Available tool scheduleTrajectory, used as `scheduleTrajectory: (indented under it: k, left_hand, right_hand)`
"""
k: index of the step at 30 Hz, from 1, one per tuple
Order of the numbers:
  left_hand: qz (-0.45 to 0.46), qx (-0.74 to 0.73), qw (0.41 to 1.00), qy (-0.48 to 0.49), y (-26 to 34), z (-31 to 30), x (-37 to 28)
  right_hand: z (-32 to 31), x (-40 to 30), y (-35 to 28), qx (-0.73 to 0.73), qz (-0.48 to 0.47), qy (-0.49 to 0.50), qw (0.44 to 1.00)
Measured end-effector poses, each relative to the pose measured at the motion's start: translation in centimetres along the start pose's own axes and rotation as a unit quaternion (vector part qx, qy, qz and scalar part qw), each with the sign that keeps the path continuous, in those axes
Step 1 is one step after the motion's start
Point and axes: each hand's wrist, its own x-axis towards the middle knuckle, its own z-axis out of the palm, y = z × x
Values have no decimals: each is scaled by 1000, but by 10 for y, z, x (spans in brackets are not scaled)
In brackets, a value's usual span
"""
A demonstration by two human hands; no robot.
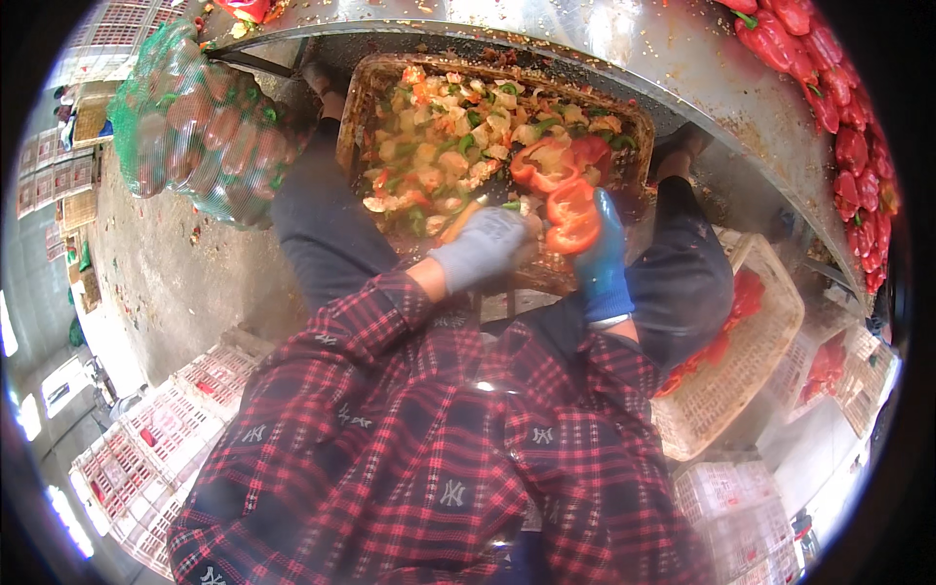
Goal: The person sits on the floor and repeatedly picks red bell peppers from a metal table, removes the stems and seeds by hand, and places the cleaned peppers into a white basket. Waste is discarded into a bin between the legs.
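Note:
My left hand, in a grey-white knit glove, is closed over the near side of the crate. A yellow-orange handle sticks out of the fist; motion blur hides the rest of that tool. In a blue coated glove, my right hand grips a cut red bell pepper piece, hollow side up. Just beyond it lies another opened red pepper piece. Both hands are above a grimy plastic crate between my legs, full of pepper cores, green stems and seeds.
A metal table curves across the far side, with whole red peppers heaped at right. A green mesh sack of peppers stands at left. By my right leg is a pale crate with red pepper pieces. Stacked crates fill the near left.

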Motion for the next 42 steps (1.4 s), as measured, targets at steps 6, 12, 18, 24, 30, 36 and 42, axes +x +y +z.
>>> scheduleTrajectory:
  k: [6, 12, 18, 24, 30, 36, 42]
  left_hand:
    - [65, 62, 971, 224, -3, -22, 27]
    - [103, 112, 987, -52, -15, -67, 82]
    - [-126, 139, 974, -124, -19, -83, 74]
    - [-19, 99, 988, 120, 7, -67, 35]
    - [-83, -679, 729, -33, 73, -66, -11]
    - [105, -438, 850, 274, 61, -64, -4]
    - [226, 44, 785, 576, 74, -136, -14]
  right_hand:
    - [-9, 9, 1, -144, 1, -19, 989]
    - [-3, 4, -1, -344, -183, -53, 919]
    - [9, -14, -40, -82, -98, -58, 990]
    - [3, -20, -25, -402, -357, -29, 843]
    - [21, -25, -41, -71, -162, -50, 983]
    - [47, -51, -60, -230, -283, -114, 924]
    - [28, -30, -45, 312, 22, -181, 932]
